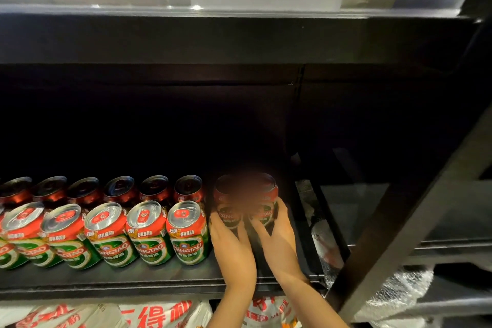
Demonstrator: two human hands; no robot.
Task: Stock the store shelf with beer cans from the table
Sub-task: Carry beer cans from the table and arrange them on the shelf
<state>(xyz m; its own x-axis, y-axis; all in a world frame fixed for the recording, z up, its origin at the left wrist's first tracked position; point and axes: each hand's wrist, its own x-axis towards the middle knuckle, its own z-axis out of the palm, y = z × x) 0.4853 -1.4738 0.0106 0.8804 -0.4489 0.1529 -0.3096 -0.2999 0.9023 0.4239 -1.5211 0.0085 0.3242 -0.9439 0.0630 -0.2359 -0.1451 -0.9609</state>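
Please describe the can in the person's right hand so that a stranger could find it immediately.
Look at the dark shelf holding two rows of red-and-green beer cans. Follow the back row to its right end, where two hands each hold a can. The can under the right hand is the rightmost, with no can beyond it.

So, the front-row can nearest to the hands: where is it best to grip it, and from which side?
Grip the front-row can round its mid body from the front right. It stands upright, its left flank is close against the next can, but its right flank faces open shelf.

Red-and-green beer cans (pixel 186 234) with silver tops, black shelf (pixel 133 278)
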